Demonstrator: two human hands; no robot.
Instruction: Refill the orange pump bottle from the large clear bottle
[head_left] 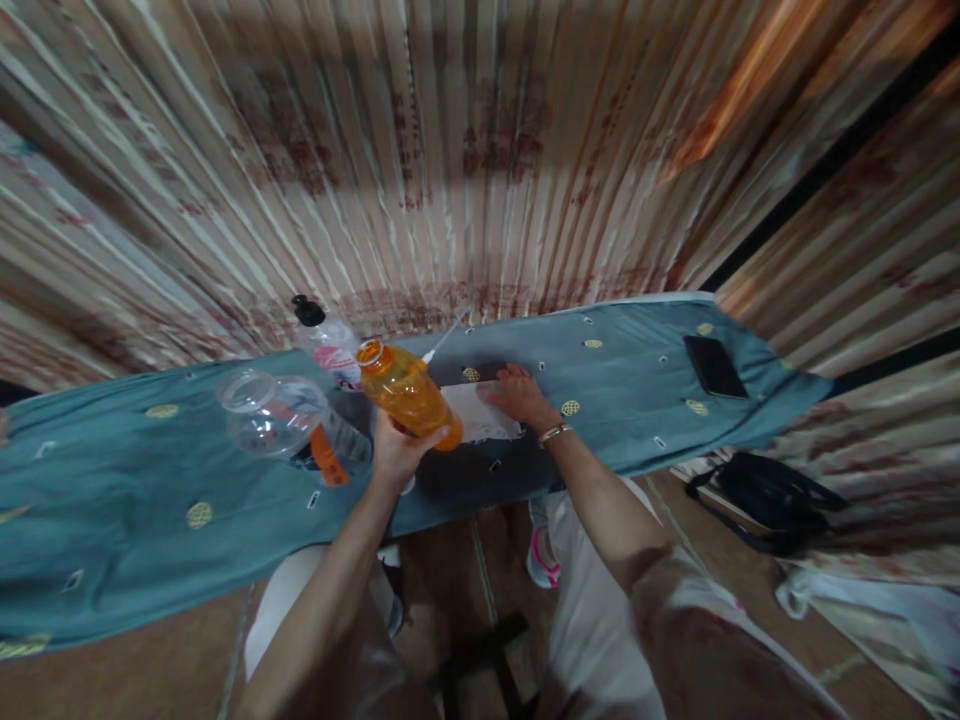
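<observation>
My left hand [397, 450] grips an uncapped orange bottle [409, 395] full of orange liquid, held tilted above the table. My right hand [521, 395] lies flat on a white cloth or paper [476, 412] spread on the blue-green tablecloth [150, 470]. Just left of the orange bottle stands a large clear plastic jar [289, 420] with an open wide mouth and an orange label. Behind them is a clear bottle with a black cap [324, 340].
A black phone [714, 365] lies at the table's right end. A black bag [765, 495] sits on the floor to the right. A patterned pleated curtain [480, 150] hangs behind the table. My knees and a pink-white shoe [541, 560] show below.
</observation>
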